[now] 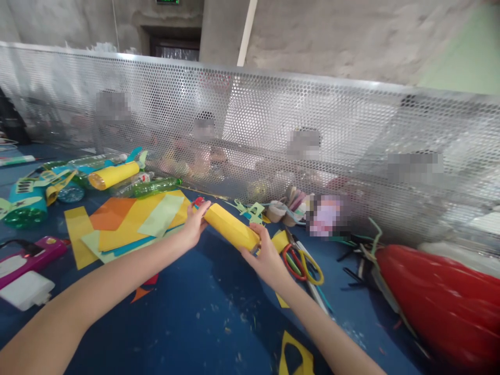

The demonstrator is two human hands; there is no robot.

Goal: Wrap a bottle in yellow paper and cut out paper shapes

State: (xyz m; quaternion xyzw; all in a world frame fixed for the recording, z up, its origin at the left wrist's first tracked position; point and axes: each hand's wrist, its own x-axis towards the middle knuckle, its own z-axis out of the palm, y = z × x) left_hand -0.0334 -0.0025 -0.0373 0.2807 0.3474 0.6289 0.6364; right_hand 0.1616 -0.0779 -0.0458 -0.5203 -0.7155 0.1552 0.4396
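Observation:
A plastic bottle wrapped in yellow paper (231, 227) is held slanting above the blue table, its red-capped end up and to the left. My left hand (195, 225) grips it at the cap end, fingers closed around the neck. At the lower right end, my right hand (266, 254) has thumb and fingers closed on the bottle's base. Just right of that hand lie scissors with red and yellow handles (311, 267). Sheets of coloured paper (128, 225), in yellow, orange, pale green and blue, are spread left of my left hand.
Several bottles, among them a green one (158, 187), lie at the back left. A magenta power strip (50, 249) with a white charger (27, 290) is at left. A shiny red object (441, 307) fills the right. Behind stands a perforated metal screen (351, 130), with people beyond it.

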